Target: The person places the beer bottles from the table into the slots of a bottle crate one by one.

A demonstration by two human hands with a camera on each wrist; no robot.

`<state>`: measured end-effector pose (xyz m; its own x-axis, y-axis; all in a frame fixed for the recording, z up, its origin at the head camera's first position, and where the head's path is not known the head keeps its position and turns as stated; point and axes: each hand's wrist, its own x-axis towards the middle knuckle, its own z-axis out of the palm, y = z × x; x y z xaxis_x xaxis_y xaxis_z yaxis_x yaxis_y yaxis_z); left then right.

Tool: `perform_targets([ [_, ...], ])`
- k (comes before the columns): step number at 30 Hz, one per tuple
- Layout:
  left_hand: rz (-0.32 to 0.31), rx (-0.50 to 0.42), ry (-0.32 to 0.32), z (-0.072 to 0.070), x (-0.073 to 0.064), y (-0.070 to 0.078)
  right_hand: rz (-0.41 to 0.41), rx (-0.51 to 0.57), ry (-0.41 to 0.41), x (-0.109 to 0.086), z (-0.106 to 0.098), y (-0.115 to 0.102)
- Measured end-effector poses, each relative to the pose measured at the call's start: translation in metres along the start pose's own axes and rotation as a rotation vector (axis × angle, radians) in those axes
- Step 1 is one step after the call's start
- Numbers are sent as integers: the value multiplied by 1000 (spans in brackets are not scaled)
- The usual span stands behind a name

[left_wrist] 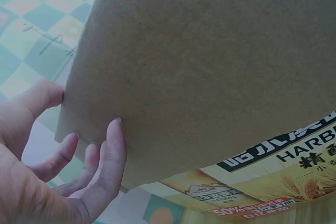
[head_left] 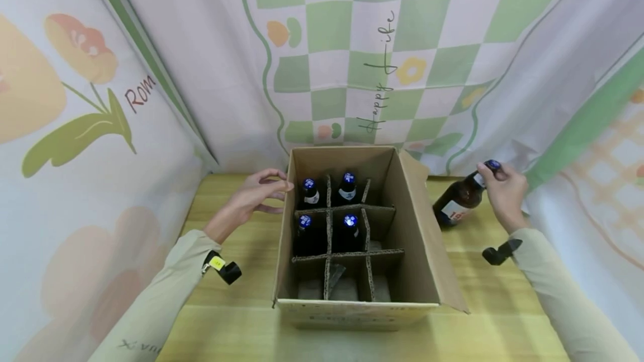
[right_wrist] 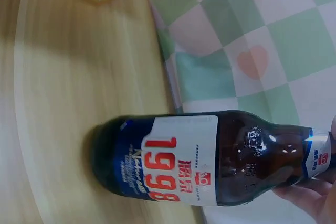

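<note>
My right hand [head_left: 507, 190] pinches a brown glass beer bottle [head_left: 459, 201] by its neck, just below the blue cap. The bottle leans at the right of an open cardboard box [head_left: 347, 309]; its white and blue label [right_wrist: 181, 161] reads 1998 in the right wrist view. At the box's left side is my left hand [head_left: 256, 194], its fingers loosely bent and their tips against the plain brown flap [left_wrist: 199, 72]. Several blue-capped bottles [head_left: 348, 189] stand in the left and middle cells at the back and centre of the box. The cells of its front row hold no bottles.
Cardboard dividers [head_left: 347, 256] split the box into cells, with a small clear scrap [head_left: 336, 275] in the front row. The right flap [head_left: 443, 250] spreads outward. All stands on a wooden table [head_left: 226, 306], hemmed in by patterned curtains [head_left: 332, 77] behind and at both sides.
</note>
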<state>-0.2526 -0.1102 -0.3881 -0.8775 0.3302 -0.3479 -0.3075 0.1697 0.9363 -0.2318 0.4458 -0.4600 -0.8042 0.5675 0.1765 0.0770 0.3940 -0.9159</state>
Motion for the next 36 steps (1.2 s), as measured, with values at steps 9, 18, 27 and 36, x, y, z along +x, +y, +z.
perform_targets([
  [9,2,-4,-7,0,0,1,282,311,-119,-10,-3,-14],
  [18,6,-1,-13,1,-1,0,268,354,-173,-23,-4,-25],
  [27,10,-1,-10,-2,-2,-1,215,374,-217,-24,-10,-47],
  [36,2,-4,-8,-2,-1,-1,158,360,-211,-22,-17,-82],
])
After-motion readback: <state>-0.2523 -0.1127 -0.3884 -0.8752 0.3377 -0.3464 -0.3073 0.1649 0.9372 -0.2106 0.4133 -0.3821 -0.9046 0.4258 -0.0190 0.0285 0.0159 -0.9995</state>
